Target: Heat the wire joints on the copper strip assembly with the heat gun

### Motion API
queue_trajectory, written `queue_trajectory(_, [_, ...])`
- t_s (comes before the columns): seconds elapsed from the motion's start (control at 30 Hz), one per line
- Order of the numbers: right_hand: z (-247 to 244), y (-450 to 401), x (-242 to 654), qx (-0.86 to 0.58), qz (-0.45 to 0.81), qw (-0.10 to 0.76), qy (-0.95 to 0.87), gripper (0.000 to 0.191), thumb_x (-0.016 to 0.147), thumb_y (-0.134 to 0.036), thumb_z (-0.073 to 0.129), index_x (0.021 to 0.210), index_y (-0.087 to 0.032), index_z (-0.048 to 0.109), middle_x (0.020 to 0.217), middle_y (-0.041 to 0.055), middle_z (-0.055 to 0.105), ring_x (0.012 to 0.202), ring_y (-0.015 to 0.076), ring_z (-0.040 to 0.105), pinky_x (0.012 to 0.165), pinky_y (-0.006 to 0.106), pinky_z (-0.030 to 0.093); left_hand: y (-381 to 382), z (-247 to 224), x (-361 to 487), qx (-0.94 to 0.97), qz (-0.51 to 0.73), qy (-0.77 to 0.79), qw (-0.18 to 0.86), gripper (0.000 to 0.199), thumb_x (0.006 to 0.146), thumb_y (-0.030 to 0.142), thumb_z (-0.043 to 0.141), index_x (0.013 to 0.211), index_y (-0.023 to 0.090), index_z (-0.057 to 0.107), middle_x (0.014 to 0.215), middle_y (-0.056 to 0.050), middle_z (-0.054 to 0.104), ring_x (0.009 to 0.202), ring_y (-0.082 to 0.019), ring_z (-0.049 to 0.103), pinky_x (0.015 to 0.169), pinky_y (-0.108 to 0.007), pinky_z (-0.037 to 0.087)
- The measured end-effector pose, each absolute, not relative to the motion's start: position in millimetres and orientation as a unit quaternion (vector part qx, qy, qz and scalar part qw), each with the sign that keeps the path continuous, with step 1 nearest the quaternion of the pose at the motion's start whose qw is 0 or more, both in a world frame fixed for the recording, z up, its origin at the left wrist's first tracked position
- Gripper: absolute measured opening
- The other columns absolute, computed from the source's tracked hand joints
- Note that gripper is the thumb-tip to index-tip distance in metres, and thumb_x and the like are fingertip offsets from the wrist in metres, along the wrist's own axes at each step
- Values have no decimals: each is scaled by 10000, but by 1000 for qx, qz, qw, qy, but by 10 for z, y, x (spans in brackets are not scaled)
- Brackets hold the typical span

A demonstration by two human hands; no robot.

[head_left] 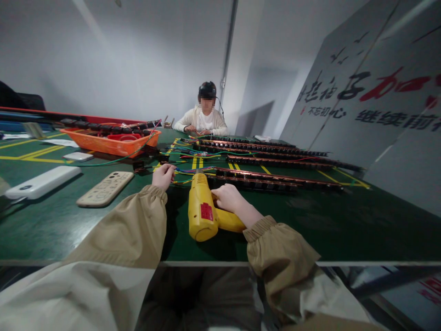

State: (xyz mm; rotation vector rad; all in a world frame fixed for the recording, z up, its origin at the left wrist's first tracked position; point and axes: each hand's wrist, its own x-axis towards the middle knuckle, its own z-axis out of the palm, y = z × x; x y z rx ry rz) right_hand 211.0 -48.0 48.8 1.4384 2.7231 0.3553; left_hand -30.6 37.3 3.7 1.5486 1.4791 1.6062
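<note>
My right hand (228,198) is wrapped round the handle of a yellow heat gun (201,207), whose nozzle points away from me. Just past that nozzle run thin coloured wires (193,169), which come off the end of a long copper-and-black strip assembly (262,178). My left hand (164,176) is closed in a pinch on the left end of these wires. Its fingertips partly cover the spot where they grip. More strip assemblies (255,146) lie side by side farther back on the green table.
An orange basket (113,143) with black parts stands at the back left. Nearer are a phone in a beige case (105,189), a white power bank (44,182) and a small white box (78,156). Across the table (344,230) sits another person (206,115).
</note>
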Motion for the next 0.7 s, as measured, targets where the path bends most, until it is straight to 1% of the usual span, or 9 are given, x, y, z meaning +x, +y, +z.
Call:
queue_trajectory(0.27, [469,-475,2320,490,120,21,863,239,776,-197,476,928,-200,661,910,70,704,877,218,635,746,301,394,376,23,-322,564,579,541,230,297,741,390,491,809,142,639,561,13,549,454,-96,492,474,-205,417])
queue_trajectory(0.53, [525,-536,2314,496,137,8,857,208,790,-193,485,905,-186,658,892,72,703,864,210,628,764,305,373,373,29,-322,562,577,545,235,227,765,344,497,793,163,630,564,6,554,460,-99,490,481,-217,417])
queue_trajectory(0.7, [531,-555,2297,494,135,11,859,195,796,-197,498,916,-183,651,895,69,702,865,204,625,784,307,360,370,27,-327,568,576,544,225,224,771,344,493,791,165,626,561,8,554,460,-101,488,481,-220,412])
